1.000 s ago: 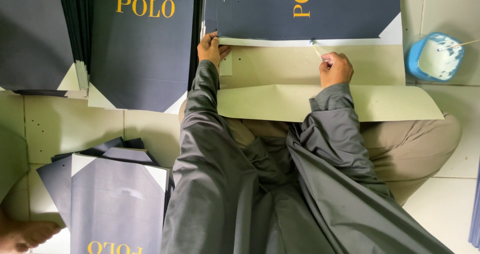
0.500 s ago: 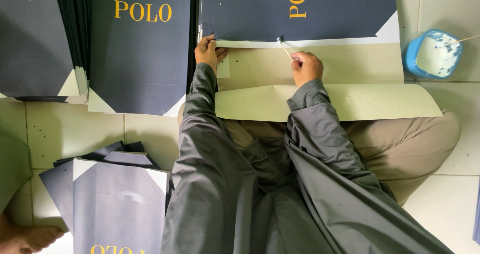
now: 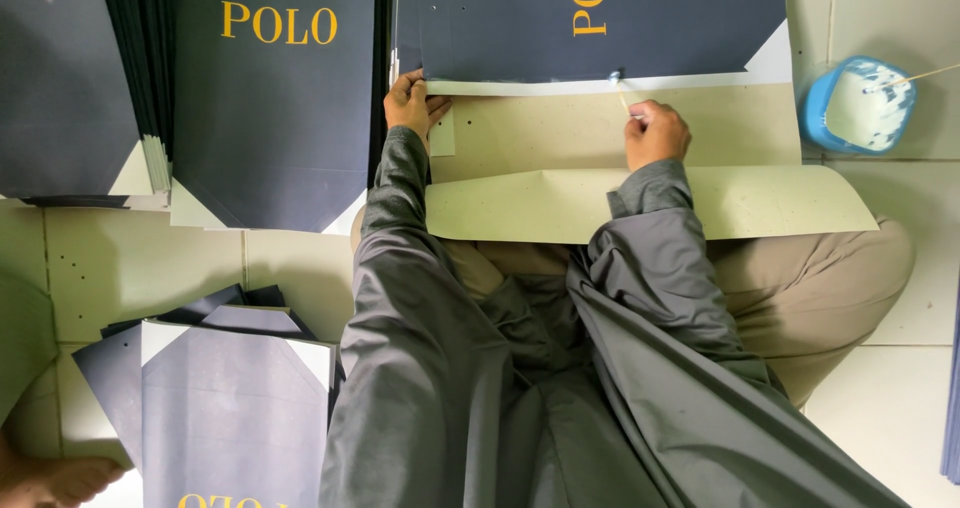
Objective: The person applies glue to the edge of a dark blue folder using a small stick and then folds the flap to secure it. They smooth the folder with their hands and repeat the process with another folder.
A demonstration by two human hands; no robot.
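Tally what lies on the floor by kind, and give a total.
Navy paper bag groups: 4 (being worked, flat bag, stack at left, pile below)
Blue glue bowl: 1
Thin sticks: 2 (in bowl, in right hand)
Total: 7

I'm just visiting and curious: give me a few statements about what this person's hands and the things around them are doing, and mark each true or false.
1. The right hand holds a thin stick against the flat navy paper bag. True.
2. The left hand is lifted clear of the bag. False: it presses on the bag's left edge.
3. A blue bowl of white paste sits to the right, on the tiled floor. True.
4. The bowl is red and holds nothing. False: it is blue, with white paste and a stick in it.
5. A stack of navy bags lies to the left. True.
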